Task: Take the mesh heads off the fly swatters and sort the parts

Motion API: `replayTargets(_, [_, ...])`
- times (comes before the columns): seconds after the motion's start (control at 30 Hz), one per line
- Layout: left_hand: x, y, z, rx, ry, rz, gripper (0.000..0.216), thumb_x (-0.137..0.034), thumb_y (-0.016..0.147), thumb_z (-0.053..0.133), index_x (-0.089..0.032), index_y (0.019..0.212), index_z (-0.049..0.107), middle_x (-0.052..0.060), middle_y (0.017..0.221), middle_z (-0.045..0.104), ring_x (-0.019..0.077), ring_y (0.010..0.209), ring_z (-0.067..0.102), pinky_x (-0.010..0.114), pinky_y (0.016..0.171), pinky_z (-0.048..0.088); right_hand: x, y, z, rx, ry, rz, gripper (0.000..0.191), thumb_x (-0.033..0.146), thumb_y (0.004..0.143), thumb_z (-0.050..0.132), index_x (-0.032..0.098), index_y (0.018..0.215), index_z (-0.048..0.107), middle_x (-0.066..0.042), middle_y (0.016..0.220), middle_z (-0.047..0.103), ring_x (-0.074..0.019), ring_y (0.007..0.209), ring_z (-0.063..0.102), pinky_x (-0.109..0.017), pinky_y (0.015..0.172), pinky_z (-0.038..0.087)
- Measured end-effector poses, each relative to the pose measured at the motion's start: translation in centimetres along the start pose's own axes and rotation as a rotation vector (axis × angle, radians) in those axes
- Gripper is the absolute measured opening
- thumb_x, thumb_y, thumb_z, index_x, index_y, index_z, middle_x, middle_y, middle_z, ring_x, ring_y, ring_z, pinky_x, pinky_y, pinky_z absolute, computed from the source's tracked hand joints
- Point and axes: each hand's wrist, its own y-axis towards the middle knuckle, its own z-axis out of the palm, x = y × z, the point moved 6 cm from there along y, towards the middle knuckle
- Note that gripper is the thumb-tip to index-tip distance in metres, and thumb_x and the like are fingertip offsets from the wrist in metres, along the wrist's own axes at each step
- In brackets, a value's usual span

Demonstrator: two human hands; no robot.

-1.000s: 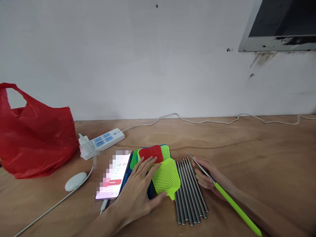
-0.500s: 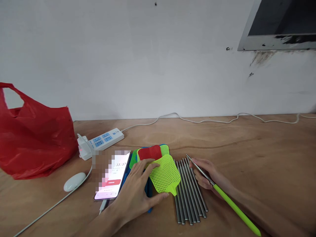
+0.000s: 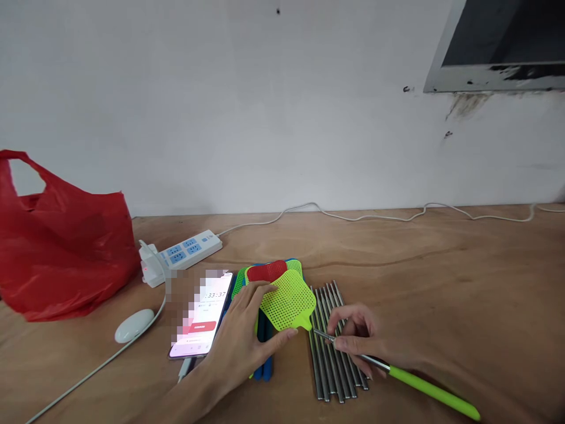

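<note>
My left hand [image 3: 245, 330] holds a yellow-green perforated fly swatter head [image 3: 289, 300], fingertips on its mesh and thumb near its lower edge. My right hand [image 3: 359, 338] is closed around a thin metal rod with a long yellow-green handle [image 3: 432, 390]. The rod's tip is at the neck of the swatter head; whether it has entered the neck I cannot tell. Beneath my right hand lies a row of several loose metal rods [image 3: 329, 365]. More swatter heads are stacked behind my left hand, a red one [image 3: 267, 271] among them, partly covered. Blue handles [image 3: 265, 359] show under my left hand.
Left of my left hand lies a lit phone [image 3: 200, 324] with a cable plugged in. A white power strip [image 3: 189, 249], a white oval object [image 3: 133, 325] and a red plastic bag [image 3: 66, 253] are further left. A thin white cord [image 3: 362, 217] runs along the wall.
My right hand has moved left and turned the rod, bringing its tip to the swatter's neck. The swatter head has shifted slightly left and up, its neck turning toward the rod.
</note>
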Motion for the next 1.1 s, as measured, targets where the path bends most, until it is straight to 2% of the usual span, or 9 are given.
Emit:
replayTargets(0.2, [-0.1,-0.2,0.3,-0.01,-0.034,0.024,0.056,-0.052,0.086,0.07,-0.026,0.13,0.048,0.012,0.133,0.055,0.035,0.123,0.054,0.054,0.098,0.049,0.0,0.2,0.2,0.004,-0.008,0.01,0.043,0.055,0.078,0.075,0.018,0.091,0.057,0.009,0.044,0.059,-0.004,0.026,0.036,-0.013,0.027,0.028])
replayTargets(0.5, [-0.2,0.1,-0.7,-0.071,-0.085,-0.036,0.055,-0.053,0.084,0.072,-0.027,0.126,0.05,0.01,0.129,0.055,0.0322,0.117,0.058,0.049,0.092,0.053,0.3,0.3,0.1,-0.054,-0.005,-0.023,0.042,0.056,0.078,0.074,0.019,0.088,0.055,0.009,0.044,0.06,-0.0038,0.025,0.036,-0.013,0.027,0.026])
replayTargets(0.7, [-0.4,0.1,-1.2,-0.095,-0.129,-0.046,0.052,-0.05,0.082,0.075,-0.027,0.124,0.055,0.009,0.127,0.057,0.0323,0.115,0.059,0.051,0.092,0.053,0.2,0.4,0.1,-0.095,0.002,-0.049,0.04,0.052,0.077,0.077,0.02,0.086,0.054,0.008,0.043,0.06,-0.004,0.025,0.036,-0.013,0.027,0.027])
replayTargets(0.8, [-0.2,0.3,-1.8,-0.143,-0.274,-0.103,0.039,-0.048,0.09,0.065,-0.027,0.122,0.06,0.009,0.125,0.061,0.0323,0.118,0.058,0.05,0.095,0.052,0.3,0.4,-0.3,-0.154,0.013,-0.068,0.039,0.049,0.075,0.079,0.02,0.084,0.054,0.009,0.042,0.06,-0.0042,0.024,0.034,-0.013,0.026,0.025])
replayTargets(0.9, [0.6,0.4,-1.9,-0.177,-0.538,-0.258,0.036,-0.047,0.098,0.053,-0.026,0.125,0.062,0.008,0.127,0.066,0.0299,0.12,0.061,0.048,0.099,0.053,0.5,0.4,-0.7,-0.214,0.024,-0.083,0.038,0.046,0.072,0.081,0.02,0.082,0.055,0.008,0.041,0.06,-0.0045,0.024,0.035,-0.014,0.026,0.025])
replayTargets(1.0, [1.3,0.4,-1.2,-0.153,-0.717,-0.356,0.041,-0.046,0.094,0.06,-0.025,0.13,0.062,0.006,0.13,0.068,0.0291,0.122,0.062,0.048,0.103,0.052,0.6,0.4,-0.9,-0.243,0.039,-0.09,0.039,0.044,0.07,0.084,0.02,0.08,0.055,0.008,0.041,0.06,-0.0046,0.024,0.035,-0.014,0.027,0.024])
replayTargets(1.1, [1.6,0.5,-0.5,-0.122,-0.791,-0.35,0.045,-0.044,0.091,0.064,-0.025,0.132,0.062,0.004,0.129,0.069,0.0289,0.12,0.063,0.049,0.104,0.051,0.5,0.5,-1.0,-0.258,0.049,-0.099,0.039,0.044,0.069,0.084,0.02,0.079,0.055,0.008,0.041,0.06,-0.0048,0.025,0.035,-0.014,0.027,0.023])
